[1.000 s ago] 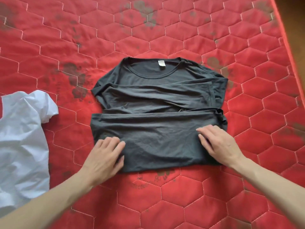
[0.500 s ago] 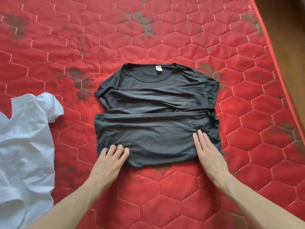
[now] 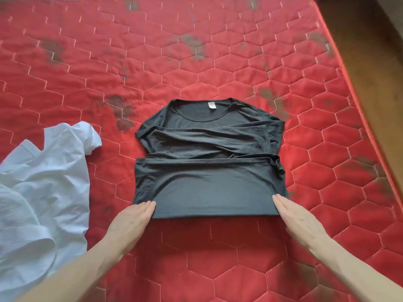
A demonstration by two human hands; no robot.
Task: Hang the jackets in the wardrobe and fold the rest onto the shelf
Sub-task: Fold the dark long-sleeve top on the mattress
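Now your left hand (image 3: 133, 219) lies flat, fingers straight and together, with the fingertips at the lower left corner of the dark grey T-shirt (image 3: 209, 171). Your right hand (image 3: 298, 219) mirrors it at the lower right corner, also flat with straight, closed fingers, its tips touching the shirt's near edge. Neither hand curls around the cloth; from this angle it is hard to say whether the fingertips rest on top of the fabric or slip just under its edge.

Between your hands, at the centre of the frame, the T-shirt lies partly folded. Its bottom part is doubled up toward the chest, making a smooth band across the lower half. Above that band the sleeves are tucked inward across the body in creased layers. The round neckline faces the top of the frame, with a small white label (image 3: 211, 105) inside the collar.

At the left edge of the frame a white garment (image 3: 41, 184) lies crumpled and unfolded, well apart from the dark shirt, with one short sleeve pointing toward the centre.

Everything rests on a red quilted mattress (image 3: 218, 68) stitched in hexagons and marked with dark blotches. In the upper right of the frame a strip of brown floor (image 3: 370, 62) runs along the mattress edge.
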